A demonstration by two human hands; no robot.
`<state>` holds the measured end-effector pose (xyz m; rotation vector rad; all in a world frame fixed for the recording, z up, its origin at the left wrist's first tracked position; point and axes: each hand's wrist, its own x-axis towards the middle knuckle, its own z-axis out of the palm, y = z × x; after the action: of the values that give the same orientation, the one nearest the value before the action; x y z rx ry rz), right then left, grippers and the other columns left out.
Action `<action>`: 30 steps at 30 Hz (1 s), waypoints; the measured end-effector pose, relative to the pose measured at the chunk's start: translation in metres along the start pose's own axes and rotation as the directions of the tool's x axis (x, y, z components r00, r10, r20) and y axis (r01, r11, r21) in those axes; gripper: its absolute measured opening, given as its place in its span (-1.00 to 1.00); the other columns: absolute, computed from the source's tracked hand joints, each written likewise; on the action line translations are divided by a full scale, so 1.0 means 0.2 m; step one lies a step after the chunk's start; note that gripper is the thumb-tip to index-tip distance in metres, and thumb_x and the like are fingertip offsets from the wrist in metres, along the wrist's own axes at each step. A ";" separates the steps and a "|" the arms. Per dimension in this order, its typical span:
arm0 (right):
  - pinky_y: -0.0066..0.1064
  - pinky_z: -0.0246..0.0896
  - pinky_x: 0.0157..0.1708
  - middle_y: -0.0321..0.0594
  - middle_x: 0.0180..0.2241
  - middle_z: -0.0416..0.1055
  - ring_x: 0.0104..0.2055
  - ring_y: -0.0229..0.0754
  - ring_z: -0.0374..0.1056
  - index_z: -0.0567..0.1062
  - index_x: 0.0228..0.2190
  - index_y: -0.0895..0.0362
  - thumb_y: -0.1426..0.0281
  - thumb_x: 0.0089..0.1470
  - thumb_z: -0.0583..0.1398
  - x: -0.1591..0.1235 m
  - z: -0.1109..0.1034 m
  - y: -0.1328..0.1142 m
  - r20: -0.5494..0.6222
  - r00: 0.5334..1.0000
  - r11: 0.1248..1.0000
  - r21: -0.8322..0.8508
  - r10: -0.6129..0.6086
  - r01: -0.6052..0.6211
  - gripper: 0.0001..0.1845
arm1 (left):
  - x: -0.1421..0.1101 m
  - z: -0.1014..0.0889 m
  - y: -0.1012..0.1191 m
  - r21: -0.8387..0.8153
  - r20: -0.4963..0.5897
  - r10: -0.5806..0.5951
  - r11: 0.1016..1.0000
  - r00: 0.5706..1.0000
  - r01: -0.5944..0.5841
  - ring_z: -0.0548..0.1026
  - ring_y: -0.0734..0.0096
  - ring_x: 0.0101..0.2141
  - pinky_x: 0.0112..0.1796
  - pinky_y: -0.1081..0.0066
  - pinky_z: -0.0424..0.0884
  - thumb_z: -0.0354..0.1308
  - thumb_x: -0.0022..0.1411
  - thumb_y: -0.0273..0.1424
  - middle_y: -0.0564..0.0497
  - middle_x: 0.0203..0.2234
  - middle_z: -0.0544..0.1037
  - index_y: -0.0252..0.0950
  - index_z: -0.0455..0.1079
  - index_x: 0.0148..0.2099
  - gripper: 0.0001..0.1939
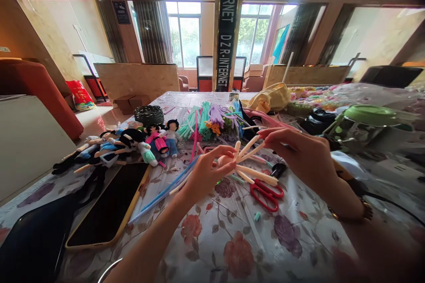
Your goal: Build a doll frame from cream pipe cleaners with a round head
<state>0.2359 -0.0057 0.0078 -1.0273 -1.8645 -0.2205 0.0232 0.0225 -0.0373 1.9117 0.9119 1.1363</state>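
Note:
Between my hands is a cream-coloured pipe-cleaner figure (259, 174), a rounded knot with several fuzzy strands spreading from it. My left hand (204, 172) is closed on its rounded end, thumb and fingers pinching it. With thumb and fingertips, my right hand (299, 148) pinches the tip of an upper strand. Red-handled scissors (277, 192) lie on the flowered tablecloth (239, 252) just below the figure. Loose blue pipe cleaners (166, 188) rest left of my left hand.
Finished pipe-cleaner dolls (157, 141) crowd the left, near a dark woven basket (148, 115). A phone (108, 205) lies in front of them. Bundles of coloured pipe cleaners (202, 117) stand behind my hands. A green-topped container (368, 117) and plastic bags fill the right side.

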 end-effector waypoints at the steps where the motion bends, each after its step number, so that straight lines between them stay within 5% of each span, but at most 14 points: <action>1: -0.33 0.38 -0.30 -0.34 -0.26 0.55 -0.29 -0.18 0.49 0.46 -0.43 0.03 0.36 0.10 0.17 0.00 0.00 0.00 0.005 1.000 1.000 0.002 0.015 -0.015 -0.92 | 0.00 0.00 0.00 0.009 0.008 -0.006 1.000 1.000 0.006 0.46 0.39 -0.21 -0.34 0.52 0.37 0.15 0.12 -0.29 0.03 -0.17 0.52 -0.19 0.45 -0.14 -0.76; 8: -0.34 0.40 -0.28 -0.33 -0.25 0.56 -0.23 -0.16 0.50 0.44 -0.42 0.06 0.39 0.10 0.17 -0.01 0.03 0.01 0.020 0.999 0.993 0.108 0.036 -0.038 -0.94 | -0.01 0.01 0.00 0.062 -0.009 -0.051 0.997 0.999 0.051 0.50 0.37 -0.32 -0.26 0.41 0.41 0.16 0.10 -0.31 0.01 -0.28 0.59 -0.25 0.52 -0.19 -0.77; 17: -0.39 0.37 -0.40 -0.38 -0.30 0.57 -0.44 -0.23 0.49 0.45 -0.43 0.02 0.38 0.11 0.16 0.00 0.00 -0.02 0.093 0.993 0.997 0.010 0.076 -0.077 -0.91 | -0.02 0.03 0.02 0.024 0.059 -0.069 0.997 0.996 0.068 0.53 0.31 -0.31 -0.24 0.39 0.43 0.17 0.04 -0.41 0.01 -0.35 0.61 -0.30 0.53 -0.26 -0.81; 30: -0.41 0.38 -0.37 -0.39 -0.24 0.56 -0.38 -0.24 0.50 0.43 -0.48 0.01 0.37 0.10 0.18 0.01 0.01 -0.01 0.174 0.984 0.999 -0.004 0.038 -0.038 -0.88 | -0.05 0.07 0.04 0.127 0.040 -0.015 0.992 0.999 0.010 0.50 0.39 -0.38 -0.27 0.45 0.35 0.16 -0.03 -0.48 0.08 -0.45 0.58 -0.28 0.48 -0.38 -0.90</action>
<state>0.2323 -0.0056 0.0093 -1.1113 -1.9998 -0.1113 0.0338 0.0076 -0.0389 2.0209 0.9930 1.0506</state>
